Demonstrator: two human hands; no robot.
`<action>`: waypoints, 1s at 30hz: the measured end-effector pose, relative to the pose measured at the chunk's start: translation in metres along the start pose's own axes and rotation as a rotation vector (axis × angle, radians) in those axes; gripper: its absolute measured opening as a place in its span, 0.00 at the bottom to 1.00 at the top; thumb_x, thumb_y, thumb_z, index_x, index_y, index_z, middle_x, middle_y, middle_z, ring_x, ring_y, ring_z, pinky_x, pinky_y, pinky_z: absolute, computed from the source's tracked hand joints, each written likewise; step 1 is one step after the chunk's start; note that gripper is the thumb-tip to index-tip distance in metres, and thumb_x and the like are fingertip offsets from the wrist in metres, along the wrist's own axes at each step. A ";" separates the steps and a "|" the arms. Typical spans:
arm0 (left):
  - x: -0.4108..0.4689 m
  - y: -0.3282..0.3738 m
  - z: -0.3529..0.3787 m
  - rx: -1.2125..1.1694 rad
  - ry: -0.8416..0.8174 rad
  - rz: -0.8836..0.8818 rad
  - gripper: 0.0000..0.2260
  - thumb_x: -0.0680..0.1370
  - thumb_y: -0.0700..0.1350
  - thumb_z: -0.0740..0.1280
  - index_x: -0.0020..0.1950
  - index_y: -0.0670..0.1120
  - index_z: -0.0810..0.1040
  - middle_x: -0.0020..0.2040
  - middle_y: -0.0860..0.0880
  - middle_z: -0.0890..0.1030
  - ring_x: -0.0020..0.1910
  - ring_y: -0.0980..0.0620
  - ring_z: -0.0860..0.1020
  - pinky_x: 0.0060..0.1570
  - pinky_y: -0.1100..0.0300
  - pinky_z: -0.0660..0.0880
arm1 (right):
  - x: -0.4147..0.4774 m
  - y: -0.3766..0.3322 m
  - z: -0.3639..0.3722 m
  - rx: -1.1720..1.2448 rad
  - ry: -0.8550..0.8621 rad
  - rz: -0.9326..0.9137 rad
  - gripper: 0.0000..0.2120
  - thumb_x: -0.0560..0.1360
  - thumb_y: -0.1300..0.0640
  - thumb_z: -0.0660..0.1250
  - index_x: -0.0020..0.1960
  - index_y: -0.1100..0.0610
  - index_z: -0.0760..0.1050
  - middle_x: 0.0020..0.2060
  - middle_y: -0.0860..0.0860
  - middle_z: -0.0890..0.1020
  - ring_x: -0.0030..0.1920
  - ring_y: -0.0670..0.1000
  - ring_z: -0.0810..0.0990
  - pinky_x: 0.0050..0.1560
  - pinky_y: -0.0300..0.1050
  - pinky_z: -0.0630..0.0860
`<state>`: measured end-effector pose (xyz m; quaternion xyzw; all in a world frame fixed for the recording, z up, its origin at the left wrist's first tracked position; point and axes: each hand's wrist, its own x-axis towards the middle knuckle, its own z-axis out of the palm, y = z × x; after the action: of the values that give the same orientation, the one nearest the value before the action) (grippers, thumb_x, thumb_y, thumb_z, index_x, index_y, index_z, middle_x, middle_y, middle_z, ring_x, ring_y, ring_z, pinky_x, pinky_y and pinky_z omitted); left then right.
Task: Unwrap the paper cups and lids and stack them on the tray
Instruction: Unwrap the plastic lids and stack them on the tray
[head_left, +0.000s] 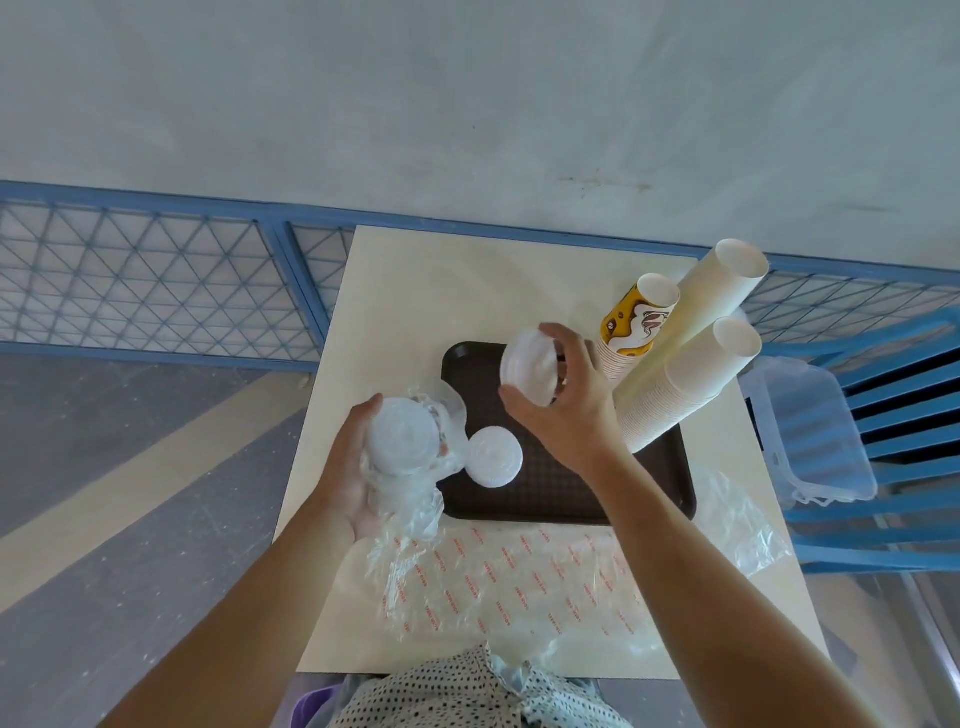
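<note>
A batch of loose lids (527, 371) is gripped by the right hand (566, 410), fingers curled round it, above the brown tray (561, 488). The wrapped lids (402, 441) are held in the curled left hand (345, 483) at the tray's left edge. A lid pile (493, 457) lies on the tray, where tall stacks of paper cups (691, 384) are leaned at the right. Printed wrap (519, 582) is spread on the table (415, 291)
</note>
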<state>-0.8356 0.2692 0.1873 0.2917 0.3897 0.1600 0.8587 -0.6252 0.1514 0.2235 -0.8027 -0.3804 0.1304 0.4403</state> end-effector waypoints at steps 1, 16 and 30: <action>-0.001 0.001 -0.003 -0.009 0.021 -0.009 0.22 0.84 0.58 0.60 0.41 0.51 0.89 0.43 0.46 0.86 0.38 0.49 0.85 0.36 0.56 0.83 | 0.000 0.011 0.001 -0.072 -0.036 0.015 0.39 0.69 0.48 0.81 0.75 0.48 0.66 0.65 0.47 0.71 0.58 0.49 0.73 0.48 0.37 0.76; 0.002 -0.003 -0.020 -0.113 0.110 -0.072 0.28 0.78 0.63 0.66 0.72 0.46 0.79 0.63 0.39 0.82 0.58 0.40 0.82 0.48 0.48 0.83 | -0.025 0.092 0.085 -0.644 -0.503 0.001 0.44 0.70 0.41 0.78 0.79 0.47 0.59 0.74 0.53 0.63 0.72 0.58 0.67 0.68 0.56 0.76; 0.006 -0.004 -0.021 -0.112 0.047 -0.085 0.30 0.77 0.62 0.67 0.73 0.44 0.77 0.62 0.39 0.81 0.57 0.40 0.81 0.55 0.46 0.81 | -0.029 0.106 0.106 -0.607 -0.529 0.103 0.50 0.70 0.40 0.76 0.81 0.43 0.49 0.77 0.54 0.60 0.72 0.63 0.67 0.67 0.64 0.76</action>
<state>-0.8474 0.2776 0.1702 0.2226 0.4124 0.1515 0.8703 -0.6494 0.1606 0.0735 -0.8531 -0.4610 0.2359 0.0629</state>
